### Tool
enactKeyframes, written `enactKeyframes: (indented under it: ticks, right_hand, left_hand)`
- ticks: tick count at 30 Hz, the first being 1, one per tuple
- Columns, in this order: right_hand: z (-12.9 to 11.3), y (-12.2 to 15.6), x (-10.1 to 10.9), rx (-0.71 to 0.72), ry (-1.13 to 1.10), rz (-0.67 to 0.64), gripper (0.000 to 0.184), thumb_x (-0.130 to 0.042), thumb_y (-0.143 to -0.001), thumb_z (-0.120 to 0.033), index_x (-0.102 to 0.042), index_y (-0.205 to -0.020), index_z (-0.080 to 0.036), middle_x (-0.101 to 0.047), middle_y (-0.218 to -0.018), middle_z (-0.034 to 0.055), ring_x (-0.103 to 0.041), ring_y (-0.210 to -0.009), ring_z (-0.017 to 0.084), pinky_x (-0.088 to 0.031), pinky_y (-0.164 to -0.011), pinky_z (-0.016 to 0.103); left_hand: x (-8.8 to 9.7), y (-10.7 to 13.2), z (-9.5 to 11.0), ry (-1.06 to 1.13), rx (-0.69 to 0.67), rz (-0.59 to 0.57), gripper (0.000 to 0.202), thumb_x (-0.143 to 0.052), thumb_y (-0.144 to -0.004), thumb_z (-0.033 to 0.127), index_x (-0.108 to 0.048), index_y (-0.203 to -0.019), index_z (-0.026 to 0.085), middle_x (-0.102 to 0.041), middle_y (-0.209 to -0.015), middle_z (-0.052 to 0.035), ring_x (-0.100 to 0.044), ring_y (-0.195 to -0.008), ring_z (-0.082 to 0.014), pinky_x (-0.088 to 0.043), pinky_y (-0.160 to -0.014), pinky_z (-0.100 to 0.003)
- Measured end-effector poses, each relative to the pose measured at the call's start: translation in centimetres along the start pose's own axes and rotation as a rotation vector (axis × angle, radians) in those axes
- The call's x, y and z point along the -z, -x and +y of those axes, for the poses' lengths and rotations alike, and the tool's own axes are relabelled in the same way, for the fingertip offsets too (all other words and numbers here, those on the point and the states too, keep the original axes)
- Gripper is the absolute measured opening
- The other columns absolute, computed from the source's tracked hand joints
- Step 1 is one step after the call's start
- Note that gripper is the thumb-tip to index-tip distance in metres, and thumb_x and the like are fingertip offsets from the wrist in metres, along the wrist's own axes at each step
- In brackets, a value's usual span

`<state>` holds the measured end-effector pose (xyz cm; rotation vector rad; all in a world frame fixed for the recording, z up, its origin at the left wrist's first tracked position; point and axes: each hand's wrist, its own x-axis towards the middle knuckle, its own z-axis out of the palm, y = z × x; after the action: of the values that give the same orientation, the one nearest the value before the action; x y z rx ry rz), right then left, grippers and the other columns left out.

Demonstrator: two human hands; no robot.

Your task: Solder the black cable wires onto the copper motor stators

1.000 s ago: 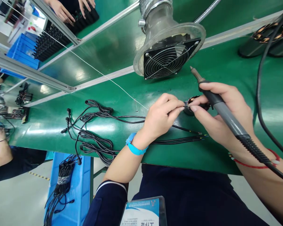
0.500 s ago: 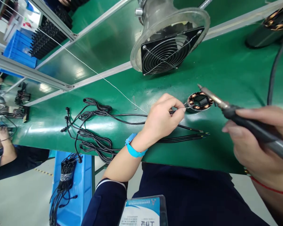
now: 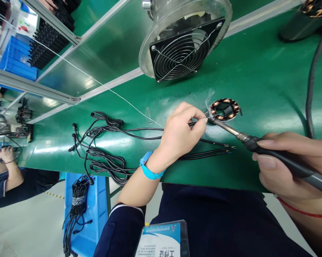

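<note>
At a green tabletop [image 3: 268, 96], we bent both hands to a copper-wound ring [image 3: 232, 115], which sat on the surface just beyond the fingertips of our left hand [image 3: 181, 134], near a fan [image 3: 174, 64] set in the flared mouth of a metal duct [image 3: 147, 53]. The fingers of that hand were pinched on a fine wire [image 3: 206, 113] that reached toward the ring's left edge; a short dark length showed beside the grip, though we could not tell whether the fingers held it too. Our right hand [image 3: 292, 166] had its fingers closed around the handle of a soldering iron [image 3: 248, 141], the tip at the ring's left side, close by the left fingertips; whether it met the ring or only the wire, we could not make out. A faint wisp of smoke [image 3: 209, 96] hung over the spot. A thin pale strand [image 3: 131, 104] slanted from the upper left to our left hand. Black cables [image 3: 204, 156] ran beneath that arm from coils at the left. On our wrists were a blue wristband [image 3: 151, 172] and a red bracelet [image 3: 301, 211]. Below the tabletop's edge, a blue crate [image 3: 100, 207] held a taped cable bundle [image 3: 78, 214]. At far left were a co-worker's hands [image 3: 7, 154].
</note>
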<state>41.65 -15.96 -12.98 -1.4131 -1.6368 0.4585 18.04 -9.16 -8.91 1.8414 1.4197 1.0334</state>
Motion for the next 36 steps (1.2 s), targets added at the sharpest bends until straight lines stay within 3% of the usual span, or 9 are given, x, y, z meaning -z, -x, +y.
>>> enactKeyframes:
  ticks: [3,6,11,14,17,20,24,30,36]
  right_hand:
    - [0.3,0.6,0.3,-0.009,0.017,0.007,0.043,-0.064,-0.078,-0.066,-0.066,-0.105,-0.032,-0.063,-0.092,0.0093,-0.065,-0.077,0.025,-0.055,-0.057,0.041]
    - [-0.5,-0.4,-0.2,0.004,0.017,-0.024,0.039,-0.065,-0.079,-0.063,-0.066,-0.103,-0.031,-0.064,-0.090,0.0089,-0.065,-0.074,0.024,-0.054,-0.055,0.039]
    - [-2.4,-3.1,-1.4,0.194,-0.102,-0.203,0.013,-0.062,-0.088,-0.040,-0.060,-0.094,-0.029,-0.063,-0.073,0.0022,-0.058,-0.052,0.015,-0.044,-0.041,0.029]
    - [-2.9,-3.5,-2.0,0.207,-0.146,-0.110,0.008,-0.061,-0.089,-0.031,-0.060,-0.096,-0.028,-0.061,-0.071,0.0013,-0.057,-0.052,0.013,-0.041,-0.041,0.028]
    - [-2.9,-3.4,-2.3,0.242,-0.169,-0.008,0.017,-0.064,-0.086,-0.027,-0.063,-0.103,-0.029,-0.059,-0.069,0.0006,-0.055,-0.053,0.014,-0.041,-0.041,0.029]
    - [-3.4,-3.6,-2.4,0.271,-0.103,-0.062,0.032,-0.065,-0.087,-0.028,-0.061,-0.119,-0.032,-0.066,-0.082,0.0014,-0.062,-0.066,0.016,-0.052,-0.055,0.033]
    - [-4.9,-4.7,-2.5,0.153,-0.057,-0.131,0.047,-0.058,-0.095,-0.027,-0.048,-0.139,-0.039,-0.068,-0.117,-0.0012,-0.068,-0.097,0.016,-0.059,-0.083,0.035]
    - [-4.7,-6.7,-3.9,0.144,0.021,-0.227,0.043,-0.049,-0.098,-0.046,-0.048,-0.139,-0.031,-0.068,-0.117,-0.0011,-0.058,-0.121,0.021,-0.052,-0.099,0.044]
    - [-4.4,-6.5,-4.5,0.177,0.067,-0.222,0.043,-0.051,-0.097,-0.046,-0.047,-0.137,-0.030,-0.069,-0.112,-0.0009,-0.061,-0.116,0.021,-0.052,-0.095,0.041]
  left_hand:
    - [0.0,0.0,0.0,-0.018,0.012,-0.008,0.016,-0.058,-0.079,0.006,-0.057,-0.068,0.018,-0.060,-0.077,0.0000,-0.055,-0.074,-0.0097,-0.045,-0.067,-0.024]
    - [0.0,0.0,0.1,-0.026,0.020,-0.008,0.016,-0.058,-0.079,0.006,-0.056,-0.069,0.018,-0.060,-0.078,-0.0004,-0.054,-0.074,-0.0099,-0.044,-0.066,-0.024]
    - [0.0,0.0,0.1,-0.028,0.014,0.002,0.016,-0.057,-0.080,0.007,-0.056,-0.069,0.019,-0.060,-0.078,-0.0004,-0.054,-0.075,-0.0104,-0.044,-0.067,-0.025]
    - [0.0,0.0,0.0,-0.010,-0.003,0.015,0.016,-0.057,-0.080,0.006,-0.056,-0.069,0.018,-0.060,-0.077,-0.0001,-0.055,-0.075,-0.0101,-0.045,-0.068,-0.024]
    - [0.0,0.0,0.0,0.005,-0.025,0.032,0.016,-0.058,-0.079,0.006,-0.057,-0.069,0.018,-0.059,-0.076,0.0000,-0.055,-0.075,-0.0100,-0.046,-0.069,-0.024]
    - [0.0,0.0,0.0,-0.016,-0.020,0.017,0.016,-0.058,-0.080,0.006,-0.056,-0.070,0.018,-0.059,-0.077,-0.0001,-0.055,-0.076,-0.0102,-0.045,-0.069,-0.024]
    - [0.0,0.0,0.0,-0.045,-0.022,0.009,0.015,-0.057,-0.081,0.007,-0.056,-0.071,0.018,-0.060,-0.078,-0.0005,-0.055,-0.077,-0.0105,-0.045,-0.070,-0.025]
    - [-0.1,0.0,-0.1,-0.068,-0.073,0.046,0.014,-0.058,-0.081,0.007,-0.058,-0.071,0.017,-0.060,-0.078,-0.0005,-0.056,-0.078,-0.0104,-0.047,-0.074,-0.024]
    - [0.1,0.0,0.3,-0.060,-0.034,0.023,0.014,-0.058,-0.081,0.007,-0.059,-0.071,0.016,-0.060,-0.078,-0.0006,-0.056,-0.080,-0.0107,-0.047,-0.076,-0.024]
